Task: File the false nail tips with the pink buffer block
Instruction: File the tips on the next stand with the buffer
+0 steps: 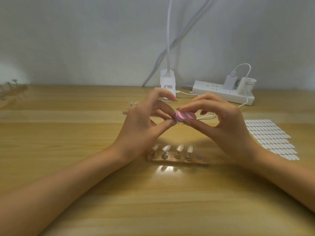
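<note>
Pink buffer block [186, 115] sits just right of the frame's centre, held above the table [68, 133]. The right hand [226, 126] pinches it between thumb and fingertips, with its pink face turned up. The left hand [144, 123] meets it from the left, thumb and forefinger pressed together on something small at the block's left edge. Only a pale sliver shows there; it is most likely a nail tip [178, 122] on its post, though it is too small to tell for sure.

Filing seems to be in hand, one tip at a time, with block and tip touching. The next move probably calls for short, light strokes of the block along the tip's edge while the left pinch keeps the tip steady. The tip would then go back to its holder.

Below the hands, in the lower centre, the wooden holder strip [204, 164] carries four upright tips [166, 148] on metal posts. A fifth spot [199, 157] at its right end is bare. Whether those four are already filed cannot be judged. A sheet of white tabs [271, 137] lies at the right edge.
</note>
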`<move>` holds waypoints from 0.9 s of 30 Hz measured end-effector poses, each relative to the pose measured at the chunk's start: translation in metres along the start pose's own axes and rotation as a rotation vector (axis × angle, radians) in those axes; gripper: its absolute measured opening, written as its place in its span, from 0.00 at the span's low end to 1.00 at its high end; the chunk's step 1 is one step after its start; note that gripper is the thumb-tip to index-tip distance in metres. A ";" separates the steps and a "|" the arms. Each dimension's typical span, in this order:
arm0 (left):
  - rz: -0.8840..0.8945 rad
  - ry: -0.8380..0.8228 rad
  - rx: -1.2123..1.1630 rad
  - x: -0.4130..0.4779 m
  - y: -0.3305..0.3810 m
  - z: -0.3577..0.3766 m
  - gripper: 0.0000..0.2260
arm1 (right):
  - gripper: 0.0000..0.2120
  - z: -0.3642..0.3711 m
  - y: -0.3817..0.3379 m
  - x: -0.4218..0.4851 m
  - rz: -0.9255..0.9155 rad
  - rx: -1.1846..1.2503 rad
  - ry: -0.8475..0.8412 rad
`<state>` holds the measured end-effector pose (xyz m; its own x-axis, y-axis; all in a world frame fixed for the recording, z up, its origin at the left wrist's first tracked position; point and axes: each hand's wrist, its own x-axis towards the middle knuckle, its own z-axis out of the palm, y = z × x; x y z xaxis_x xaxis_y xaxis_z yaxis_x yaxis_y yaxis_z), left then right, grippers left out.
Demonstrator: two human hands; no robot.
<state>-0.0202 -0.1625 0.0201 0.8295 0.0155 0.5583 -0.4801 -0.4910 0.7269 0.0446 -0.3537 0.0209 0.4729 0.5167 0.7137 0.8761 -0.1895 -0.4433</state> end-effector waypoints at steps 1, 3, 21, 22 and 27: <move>-0.001 0.002 -0.015 0.001 0.002 -0.002 0.16 | 0.09 -0.002 -0.003 0.002 -0.016 -0.009 0.009; 0.006 0.006 -0.049 0.001 0.008 -0.006 0.17 | 0.09 -0.007 -0.008 0.008 -0.054 -0.031 0.004; -0.091 -0.101 -0.216 -0.008 0.026 -0.014 0.16 | 0.10 -0.023 -0.025 0.002 -0.069 -0.053 -0.057; -0.090 -0.094 -0.210 -0.009 0.026 -0.014 0.17 | 0.10 -0.022 -0.026 0.001 -0.076 -0.054 -0.061; -0.052 -0.079 -0.189 -0.012 0.028 -0.011 0.20 | 0.10 -0.025 -0.029 0.001 -0.091 -0.088 -0.049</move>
<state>-0.0473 -0.1666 0.0382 0.8709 -0.0354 0.4902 -0.4746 -0.3195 0.8202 0.0217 -0.3683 0.0478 0.3882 0.5745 0.7206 0.9209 -0.2117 -0.3273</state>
